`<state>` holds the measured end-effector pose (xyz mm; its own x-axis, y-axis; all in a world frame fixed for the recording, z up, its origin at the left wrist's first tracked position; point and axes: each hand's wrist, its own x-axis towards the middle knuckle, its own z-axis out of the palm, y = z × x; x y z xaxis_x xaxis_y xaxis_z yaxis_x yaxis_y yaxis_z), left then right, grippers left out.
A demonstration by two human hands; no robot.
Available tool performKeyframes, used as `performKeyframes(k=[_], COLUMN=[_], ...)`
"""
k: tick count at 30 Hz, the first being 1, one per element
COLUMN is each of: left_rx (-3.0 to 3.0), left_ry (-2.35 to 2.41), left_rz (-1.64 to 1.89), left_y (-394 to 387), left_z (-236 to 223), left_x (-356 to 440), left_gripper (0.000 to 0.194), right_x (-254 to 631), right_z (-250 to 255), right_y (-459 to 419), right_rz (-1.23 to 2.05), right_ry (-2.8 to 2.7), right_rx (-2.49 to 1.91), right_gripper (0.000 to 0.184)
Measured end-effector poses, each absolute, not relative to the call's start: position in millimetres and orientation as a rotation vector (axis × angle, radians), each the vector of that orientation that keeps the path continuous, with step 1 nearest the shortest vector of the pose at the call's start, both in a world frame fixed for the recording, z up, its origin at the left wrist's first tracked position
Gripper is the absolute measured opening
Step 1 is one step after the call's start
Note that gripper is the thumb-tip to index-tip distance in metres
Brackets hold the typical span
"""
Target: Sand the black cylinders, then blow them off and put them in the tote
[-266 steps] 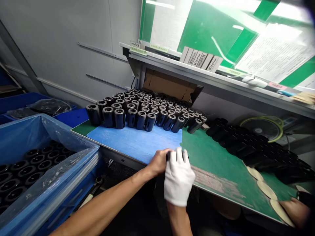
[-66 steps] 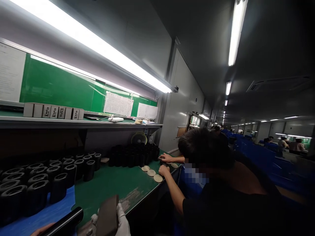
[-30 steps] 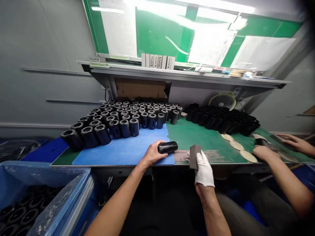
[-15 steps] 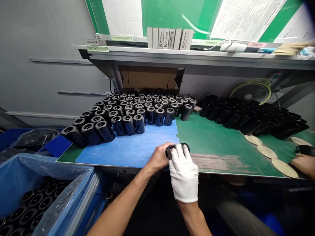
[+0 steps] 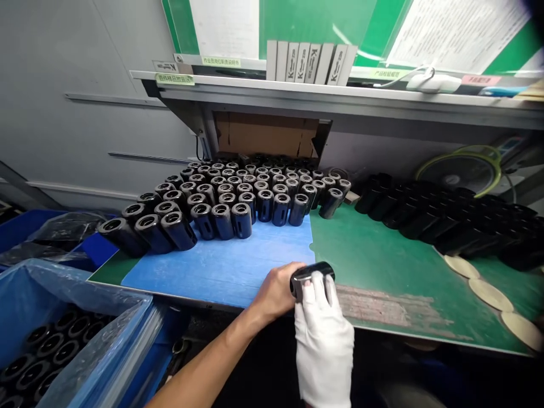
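Between my two hands, over the front edge of the table, lies a glossy black cylinder (image 5: 313, 271) on its side. My bare left hand (image 5: 281, 288) grips its left end, the fingers partly hidden behind it. My right hand (image 5: 322, 317), in a white glove with some fingertips bare, has its fingers laid over the near side of the cylinder and closed on it. Behind my hands, many similar black cylinders (image 5: 241, 220) stand upright in rows on a blue mat (image 5: 182, 276), some with a slot in the side.
More black cylinders (image 5: 420, 222) stand at the right, beside several pale round discs (image 5: 488, 293) on the green tabletop (image 5: 361, 238). A plastic-lined blue bin (image 5: 127, 309) at lower left holds more cylinders. A shelf (image 5: 297, 90) crosses overhead; a fan (image 5: 461, 170) stands back right.
The black cylinder has turned so more of its long side shows, still in both hands. The view has shifted, and the other person's hand at the far right is out of sight.
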<state>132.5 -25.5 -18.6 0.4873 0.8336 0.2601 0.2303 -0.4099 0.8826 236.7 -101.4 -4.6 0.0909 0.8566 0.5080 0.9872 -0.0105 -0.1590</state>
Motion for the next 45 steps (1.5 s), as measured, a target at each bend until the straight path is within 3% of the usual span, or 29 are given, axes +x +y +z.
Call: performKeyframes(k=[9, 14, 19, 24, 27, 31, 36, 45], left_rx=[1.866, 1.864, 1.893, 1.914, 1.913, 1.93, 1.899, 1.861], left_ry=[0.821, 0.933, 0.913, 0.916, 0.903, 0.865, 0.883, 0.848], left_rz=[0.913, 0.945, 0.929, 0.914, 0.937, 0.948, 0.966, 1.029], left_y=[-23, -24, -24, -23, -25, -28, -27, -22], left_z=[-19, -23, -26, -27, -26, -22, -21, -26], left_x=[133, 131, 128, 127, 129, 131, 132, 132], left_gripper=[0.029, 0.056, 0.059, 0.064, 0.06, 0.039, 0.032, 0.024], right_x=[233, 298, 337, 307, 278, 250, 244, 226], right_z=[2, 10, -12, -28, -28, -23, -20, -3], right_y=[-92, -68, -102, -134, -131, -109, -98, -100], right_rz=[-0.343, -0.297, 0.01, -0.044, -0.193, -0.347, -0.448, -0.378], right_ry=[-1.816, -1.569, -1.145, -1.269, -1.531, -1.704, -1.745, -1.839], right_rx=[-1.982, -1.912, -1.721, -1.714, -1.671, -1.721, -1.797, -1.903], right_gripper=[0.044, 0.045, 0.057, 0.055, 0.047, 0.047, 0.048, 0.047])
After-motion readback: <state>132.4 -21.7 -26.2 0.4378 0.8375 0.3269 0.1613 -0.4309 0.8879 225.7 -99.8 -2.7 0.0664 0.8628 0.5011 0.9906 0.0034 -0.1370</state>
